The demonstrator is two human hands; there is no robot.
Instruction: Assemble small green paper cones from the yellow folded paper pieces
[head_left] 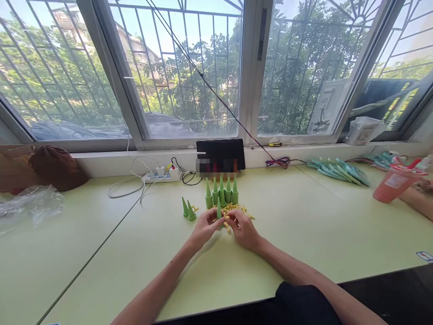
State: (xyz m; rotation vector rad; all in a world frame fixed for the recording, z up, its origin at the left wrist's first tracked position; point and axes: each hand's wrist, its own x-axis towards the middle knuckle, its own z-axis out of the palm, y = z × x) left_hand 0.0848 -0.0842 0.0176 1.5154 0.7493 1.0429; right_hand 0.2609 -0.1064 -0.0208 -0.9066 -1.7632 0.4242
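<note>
My left hand [205, 226] is closed round a green cone-shaped piece [219, 208], its pointed tip upright above the fingers. Close against it, my right hand [244, 229] pinches a small yellow piece [227, 218] at the cone's right side. Whether the two pieces touch is too small to tell. Small yellow pieces [249, 215] lie scattered on the table behind and beside my hands. Just beyond them, several green cones on cylindrical bases [235, 193] stand in a row. Two shorter green cones [191, 211] stand to the left of my left hand.
A dark-screened tablet [219, 155] leans by the window ledge. Left of it are a power strip [162, 175] and white cables. Teal plastic packets [338, 170] and a red cup [397, 183] are at the right, near another person's arm [419, 201]. Crumpled clear plastic [32, 205] lies far left.
</note>
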